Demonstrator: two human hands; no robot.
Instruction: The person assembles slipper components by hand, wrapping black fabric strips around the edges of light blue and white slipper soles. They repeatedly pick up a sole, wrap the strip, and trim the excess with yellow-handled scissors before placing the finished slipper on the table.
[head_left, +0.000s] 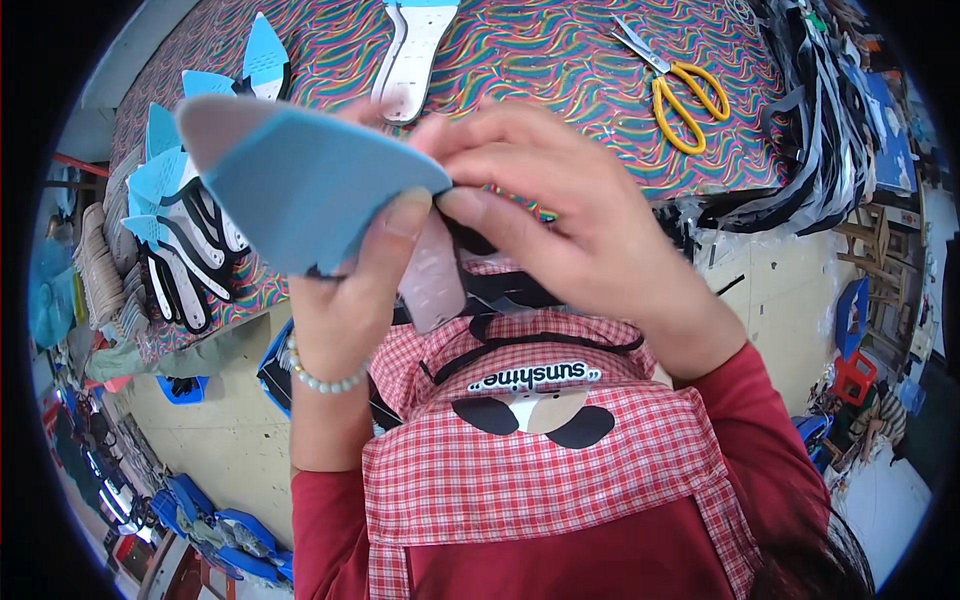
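Note:
Held up in front of me is a padded, pointed piece [300, 185], blue with a grey tip, blurred by motion. My left hand [365, 265] grips it, thumb on the blue face and most fingers hidden behind. At its right corner my right hand [570, 190] pinches the edge between thumb and fingers, close to the left thumb. Below the left thumb hangs a pale, perforated strip [433, 280], seemingly part of the same piece. A similar white and blue piece [415, 60] lies on the table beyond my hands.
Yellow-handled scissors [675, 95] lie on the patterned tablecloth [540, 60], far right. Several more blue-and-white pieces [175, 225] are heaped at the left. Black and white strips [815, 110] hang over the table's right end. A blue bin [275, 370] stands below the table's near edge.

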